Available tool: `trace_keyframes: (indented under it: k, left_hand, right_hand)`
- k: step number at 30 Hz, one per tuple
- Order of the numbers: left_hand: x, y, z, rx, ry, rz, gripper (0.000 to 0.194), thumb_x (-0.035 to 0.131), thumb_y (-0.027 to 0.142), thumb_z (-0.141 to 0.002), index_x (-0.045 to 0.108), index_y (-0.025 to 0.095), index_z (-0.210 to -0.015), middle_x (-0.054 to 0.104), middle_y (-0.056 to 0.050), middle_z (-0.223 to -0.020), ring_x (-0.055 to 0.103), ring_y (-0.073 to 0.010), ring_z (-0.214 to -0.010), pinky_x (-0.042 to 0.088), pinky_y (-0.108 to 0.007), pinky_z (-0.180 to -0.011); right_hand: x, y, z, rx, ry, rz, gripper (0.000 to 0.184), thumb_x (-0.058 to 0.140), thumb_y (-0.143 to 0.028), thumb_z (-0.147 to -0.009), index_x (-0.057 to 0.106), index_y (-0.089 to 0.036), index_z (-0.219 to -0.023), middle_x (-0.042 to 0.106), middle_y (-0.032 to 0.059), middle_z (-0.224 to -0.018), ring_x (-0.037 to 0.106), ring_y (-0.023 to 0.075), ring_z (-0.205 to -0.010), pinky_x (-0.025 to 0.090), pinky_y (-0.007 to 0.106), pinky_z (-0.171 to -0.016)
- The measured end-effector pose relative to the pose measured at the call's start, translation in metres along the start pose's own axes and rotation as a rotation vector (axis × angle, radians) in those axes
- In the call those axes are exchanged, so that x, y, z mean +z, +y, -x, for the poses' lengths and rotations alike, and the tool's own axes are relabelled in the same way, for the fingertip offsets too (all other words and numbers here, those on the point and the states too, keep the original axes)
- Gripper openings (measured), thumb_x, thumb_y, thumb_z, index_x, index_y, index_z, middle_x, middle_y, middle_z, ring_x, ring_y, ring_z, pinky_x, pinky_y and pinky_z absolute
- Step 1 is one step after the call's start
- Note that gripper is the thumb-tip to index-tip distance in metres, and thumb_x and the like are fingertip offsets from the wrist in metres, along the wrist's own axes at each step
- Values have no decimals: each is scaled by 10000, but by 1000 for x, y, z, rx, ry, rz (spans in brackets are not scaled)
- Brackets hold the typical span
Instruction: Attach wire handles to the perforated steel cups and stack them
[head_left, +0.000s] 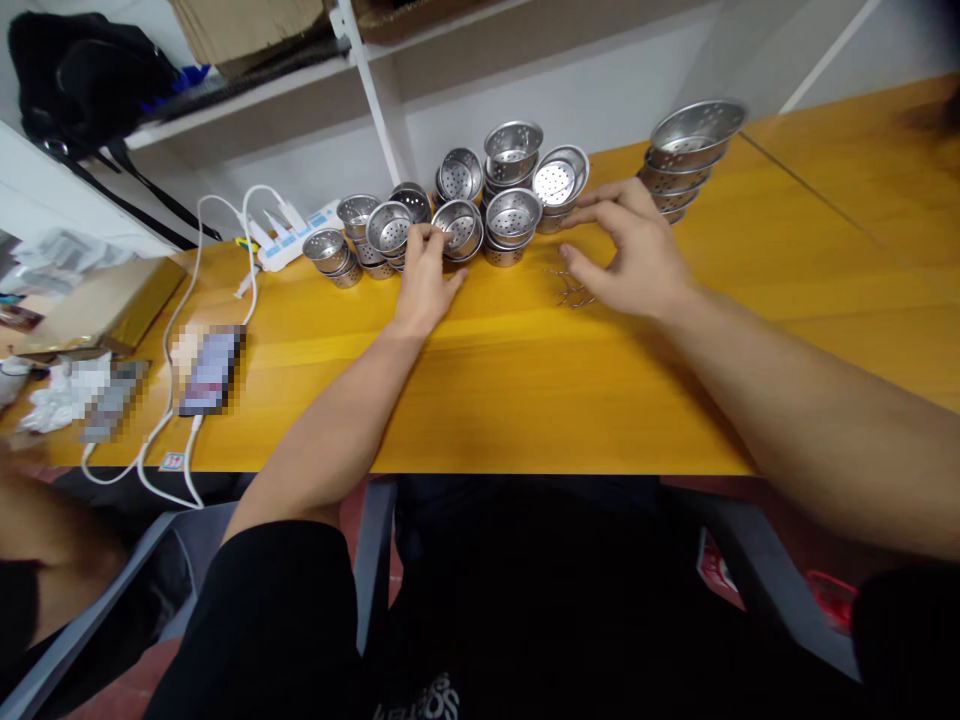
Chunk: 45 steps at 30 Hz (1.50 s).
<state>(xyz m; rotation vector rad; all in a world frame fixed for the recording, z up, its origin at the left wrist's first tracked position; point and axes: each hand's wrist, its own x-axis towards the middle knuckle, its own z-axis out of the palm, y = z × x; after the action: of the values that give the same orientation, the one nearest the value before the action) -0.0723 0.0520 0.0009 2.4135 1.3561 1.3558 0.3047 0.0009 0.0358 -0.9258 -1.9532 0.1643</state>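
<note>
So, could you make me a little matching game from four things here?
1. Left hand
2. Right hand
3. Power strip
4. Right-hand cup stack

A. White and blue, with plugs in it
B. Thumb and fingers apart, near thin wire
C. Apart from the other cups
D. Fingers at a middle cup's rim

Pairs: 1-D, 2-B, 3-A, 4-C

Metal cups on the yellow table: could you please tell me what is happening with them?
A person is handling perforated metal cups, stacked in a cluster. The left hand is at a front cup, its fingers by the rim; whether it grips is unclear. The right hand, thumb and fingers apart, is beside the cluster's rightmost cup, with thin wire pieces near its thumb. Another stack stands farther right.
</note>
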Motion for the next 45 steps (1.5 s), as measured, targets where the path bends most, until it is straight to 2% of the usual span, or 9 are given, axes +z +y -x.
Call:
trace_keyframes:
  k: [4,13,17,21,25,31,36,40,45]
  left_hand:
    - [1,-1,-1,21,16,-19,230,905,355,-1197,792,252,-1369,722,-164,-1538,768,-396,-1543,676,-692,-1450]
    - [-13,38,6,127,-124,-59,135,831,307,-1221,796,260,-1343,804,-133,-1475,770,-390,-1489,602,-689,-1481]
    - [-14,61,11,155,-184,-57,114,809,294,-1218,793,259,-1325,818,-125,-1436,784,-376,-1444,623,-637,-1445]
    - [-15,73,12,167,-226,-92,122,824,348,-1210,791,248,-1271,829,-133,-1372,800,-373,-1372,666,-586,-1354]
    - [-17,76,12,166,-202,-98,312,787,556,-1258,797,244,-1278,826,-145,-1370,817,-378,-1360,694,-602,-1302]
    - [-13,71,11,185,-155,10,723,572,941,-1250,821,270,-1354,791,-179,-1504,831,-419,-1483,706,-696,-1330]
    - [-2,55,8,215,-148,94,771,526,995,-1228,788,312,-1469,654,-187,-1802,738,-448,-1689,641,-736,-1427]
    - [6,43,7,247,-169,136,815,612,1024,-1179,700,348,-1626,580,-194,-1895,637,-502,-1808,568,-792,-1492]
    - [21,31,8,300,-142,184,1132,685,1099,-1089,391,387,-1919,560,-212,-1895,598,-536,-1856,545,-800,-1530]
  right_hand:
    - [1,0,1,-15,5,-6,412,767,-851,-1157,854,-582,-1457,811,63,-1656,734,532,-1604,547,1004,-1387]
    - [-5,-8,-2,61,-33,-32,413,811,-940,-1067,827,-730,-1422,849,-32,-1627,704,562,-1649,505,1052,-1416]
    - [-3,-6,-2,29,-16,-9,489,806,-936,-1083,853,-603,-1438,843,42,-1648,726,553,-1625,540,1019,-1404]
    - [2,-2,1,-16,20,-10,397,770,-846,-1158,861,-559,-1418,839,61,-1655,760,533,-1581,563,976,-1385]
    - [-1,-7,1,-51,20,26,424,736,-802,-1192,869,-492,-1450,848,108,-1605,783,540,-1554,595,963,-1355]
    - [-8,-27,2,-6,-85,11,379,683,-723,-1243,850,-548,-1535,855,86,-1640,783,527,-1554,605,926,-1378]
    - [1,-33,2,-56,-149,-61,379,784,-663,-1208,903,-385,-1437,913,162,-1413,869,513,-1328,699,839,-1235]
    - [11,-33,5,-140,-318,-91,402,777,-626,-1205,908,-360,-1476,914,159,-1448,856,489,-1379,703,774,-1247]
    - [18,-33,10,-173,-441,-79,455,773,-632,-1205,912,-343,-1528,902,158,-1515,852,477,-1409,715,730,-1240]
